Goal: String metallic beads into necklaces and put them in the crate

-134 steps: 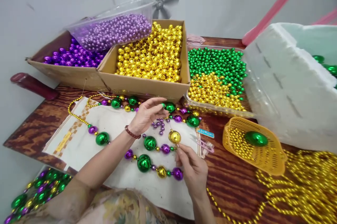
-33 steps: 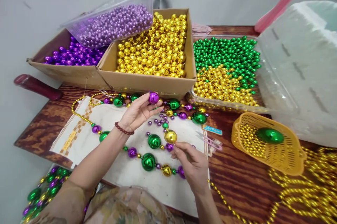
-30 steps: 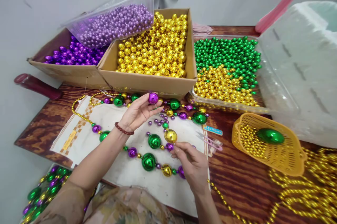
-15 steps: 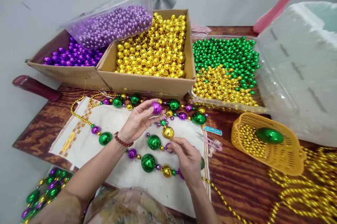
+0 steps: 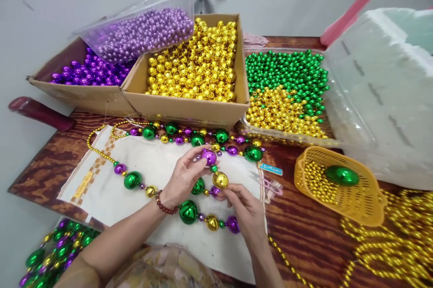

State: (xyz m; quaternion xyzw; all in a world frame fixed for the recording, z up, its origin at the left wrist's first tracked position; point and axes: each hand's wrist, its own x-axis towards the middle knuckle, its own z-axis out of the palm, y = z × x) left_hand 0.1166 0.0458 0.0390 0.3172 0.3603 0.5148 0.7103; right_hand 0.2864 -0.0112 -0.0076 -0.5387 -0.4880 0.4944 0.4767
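My left hand (image 5: 184,179) pinches a purple bead (image 5: 209,157) over a white cloth (image 5: 111,191). Just below it on the string sit a small green bead (image 5: 214,168) and a gold bead (image 5: 220,180). My right hand (image 5: 246,213) is closed in a pinch right under the gold bead, on the string, which is too thin to make out. A strand of green, purple and gold beads (image 5: 188,211) loops across the cloth around both hands.
Behind the cloth stand a cardboard box of gold beads (image 5: 192,71), a box of purple beads (image 5: 83,71) with a clear tub of lilac beads (image 5: 145,35) on it, and a tray of green and gold beads (image 5: 284,94). A yellow basket (image 5: 338,186) and white foam box (image 5: 379,94) sit right.
My left hand has come down and toward me with the purple bead, sliding it close to the green and gold beads. My right hand has stayed below the gold bead.
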